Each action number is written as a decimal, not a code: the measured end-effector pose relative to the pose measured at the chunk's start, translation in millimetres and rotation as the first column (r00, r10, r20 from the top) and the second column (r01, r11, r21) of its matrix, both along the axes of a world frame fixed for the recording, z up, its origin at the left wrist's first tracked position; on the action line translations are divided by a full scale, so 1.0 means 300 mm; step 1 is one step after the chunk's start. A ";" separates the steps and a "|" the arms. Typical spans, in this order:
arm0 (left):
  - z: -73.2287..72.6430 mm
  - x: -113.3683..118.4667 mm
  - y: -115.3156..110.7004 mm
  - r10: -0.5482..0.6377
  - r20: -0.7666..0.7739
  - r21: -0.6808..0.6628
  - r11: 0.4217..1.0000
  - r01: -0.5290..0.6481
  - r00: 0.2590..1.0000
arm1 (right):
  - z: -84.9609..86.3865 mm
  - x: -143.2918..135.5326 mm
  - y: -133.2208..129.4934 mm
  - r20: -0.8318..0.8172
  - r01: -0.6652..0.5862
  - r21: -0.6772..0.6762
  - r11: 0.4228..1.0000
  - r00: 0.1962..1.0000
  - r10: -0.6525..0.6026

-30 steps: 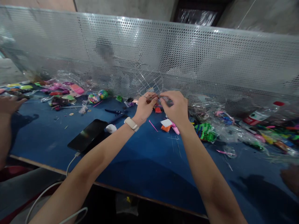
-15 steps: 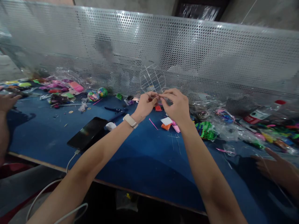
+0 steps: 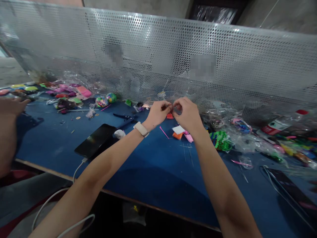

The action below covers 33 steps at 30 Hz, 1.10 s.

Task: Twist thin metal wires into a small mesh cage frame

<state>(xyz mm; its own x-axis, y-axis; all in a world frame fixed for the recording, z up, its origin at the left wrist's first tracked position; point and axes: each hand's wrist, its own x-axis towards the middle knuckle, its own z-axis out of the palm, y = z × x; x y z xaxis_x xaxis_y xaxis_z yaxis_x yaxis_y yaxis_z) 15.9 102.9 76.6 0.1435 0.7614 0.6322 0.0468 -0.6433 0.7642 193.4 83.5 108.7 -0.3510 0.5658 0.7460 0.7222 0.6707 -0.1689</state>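
Observation:
My left hand (image 3: 159,114), with a pale band at its wrist, is pinched closed over the back of the table. My right hand (image 3: 186,114) meets it at the fingertips, its fingers also closed. What lies between the fingertips is too small and blurred to make out. Just under the hands sits a red packet (image 3: 169,116). Below my right hand are a white piece (image 3: 178,129), an orange packet (image 3: 177,136) and a pink piece (image 3: 189,137). Thin metal wires (image 3: 184,152) lie nearer me, and a pink stick (image 3: 164,132) lies below my left hand.
A perforated metal screen (image 3: 138,43) stands behind the blue table (image 3: 148,158). Left are a black phone (image 3: 95,140) on a cable and dark pliers (image 3: 122,116). Right are green beaded pieces (image 3: 221,140), a bottle (image 3: 279,125) and another phone (image 3: 289,185). Another person's hand (image 3: 12,107) is far left.
The wire frame seen above my hands has mostly dropped from sight. My fingertips have drawn close together. The other person's hand at right has moved away, showing a phone there.

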 end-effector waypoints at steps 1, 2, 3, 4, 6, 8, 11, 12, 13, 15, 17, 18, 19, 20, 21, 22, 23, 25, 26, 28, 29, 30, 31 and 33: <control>-0.001 0.001 0.000 -0.005 0.004 -0.011 1.000 0.005 1.000 | -0.001 0.000 0.001 0.001 -0.003 -0.005 1.000 1.000 0.003; -0.002 0.002 0.000 -0.010 0.015 -0.031 0.999 0.011 1.000 | -0.002 0.000 0.001 0.003 -0.007 -0.006 1.000 1.000 0.007; -0.002 0.003 0.000 -0.013 0.036 -0.056 0.998 0.015 0.999 | -0.002 0.000 0.001 0.004 -0.012 -0.004 1.000 1.000 0.012; -0.001 0.004 0.000 -0.011 0.059 -0.082 0.996 0.016 0.998 | -0.002 -0.001 0.000 0.006 -0.015 0.003 1.000 1.000 0.015; 0.000 0.009 0.001 0.009 0.093 -0.116 0.993 0.002 0.996 | -0.004 -0.002 0.001 0.016 -0.018 0.024 1.000 1.000 0.017; 0.001 0.014 0.001 0.042 0.092 -0.116 0.993 -0.031 0.995 | -0.008 -0.004 0.003 0.026 -0.009 0.047 0.999 1.000 0.008; 0.002 0.019 -0.001 0.083 0.067 -0.092 0.993 -0.076 0.994 | -0.012 -0.006 0.005 0.029 0.013 0.079 0.997 0.999 -0.016; 0.002 0.020 -0.002 0.087 0.065 -0.090 0.993 -0.081 0.994 | -0.013 -0.008 0.004 0.030 0.016 0.090 0.996 0.999 -0.019; 0.002 0.021 -0.003 0.088 0.070 -0.092 0.992 -0.081 0.994 | -0.014 -0.009 0.003 0.034 0.016 0.102 0.995 0.999 -0.019; 0.004 0.021 -0.007 0.072 0.100 -0.107 0.992 -0.062 0.992 | -0.013 -0.012 -0.002 0.043 0.011 0.127 0.992 0.999 -0.016; 0.007 0.020 -0.011 0.037 0.144 -0.135 0.991 -0.018 0.989 | -0.013 -0.013 -0.006 0.049 0.005 0.151 0.989 0.999 -0.012; 0.008 0.019 -0.013 0.019 0.173 -0.155 0.988 0.008 0.985 | -0.014 -0.012 -0.008 0.050 0.004 0.163 0.987 0.999 -0.012; 0.010 0.019 -0.015 0.001 0.208 -0.182 0.983 0.038 0.978 | -0.014 -0.012 -0.010 0.053 0.002 0.175 0.985 0.999 -0.012; 0.011 0.019 -0.016 -0.015 0.249 -0.219 0.973 0.071 0.968 | -0.016 -0.010 -0.012 0.056 0.002 0.187 0.982 0.998 -0.012; 0.012 0.019 -0.017 -0.030 0.295 -0.261 0.959 0.111 0.955 | -0.017 -0.009 -0.013 0.058 0.004 0.201 0.980 0.998 -0.016; 0.012 0.020 -0.018 -0.047 0.342 -0.305 0.939 0.158 0.938 | -0.020 -0.007 -0.013 0.055 0.010 0.217 0.976 0.998 -0.023; 0.011 0.021 -0.018 -0.064 0.387 -0.343 0.916 0.208 0.920 | -0.022 -0.005 -0.014 0.048 0.020 0.234 0.972 0.998 -0.032; 0.009 0.023 -0.017 -0.092 0.445 -0.382 0.880 0.282 0.891 | -0.027 -0.004 -0.016 0.017 0.044 0.265 0.963 0.999 -0.051; 0.008 0.024 -0.015 -0.101 0.453 -0.378 0.878 0.293 0.886 | -0.029 -0.005 -0.018 -0.002 0.049 0.274 0.960 0.999 -0.051; 0.008 0.024 -0.009 -0.080 0.431 -0.330 0.913 0.239 0.899 | -0.033 -0.009 -0.019 -0.042 0.026 0.272 0.962 0.999 -0.015; 0.010 0.021 -0.006 -0.057 0.404 -0.290 0.939 0.187 0.913 | -0.035 -0.012 -0.018 -0.076 0.003 0.261 0.965 0.997 0.018; 0.013 0.018 -0.003 -0.029 0.371 -0.241 0.962 0.126 0.928 | -0.036 -0.015 -0.016 -0.130 -0.021 0.241 0.970 0.990 0.054; 0.018 0.014 -0.001 0.002 0.333 -0.188 0.980 0.064 0.943 | -0.037 -0.017 -0.011 -0.208 -0.041 0.208 0.977 0.974 0.085; 0.032 0.004 -0.003 0.060 0.251 -0.078 0.996 -0.041 0.966 | -0.039 -0.020 0.006 -0.385 -0.090 0.101 0.991 0.915 0.122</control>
<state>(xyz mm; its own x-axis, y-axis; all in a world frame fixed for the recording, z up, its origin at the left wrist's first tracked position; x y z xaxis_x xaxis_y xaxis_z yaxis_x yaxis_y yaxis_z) 17.0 102.0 86.3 -0.0537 0.8083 0.5863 -0.1231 -0.5880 0.7994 187.5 85.2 97.0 -0.0782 0.4749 0.8766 0.5342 0.7624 -0.3653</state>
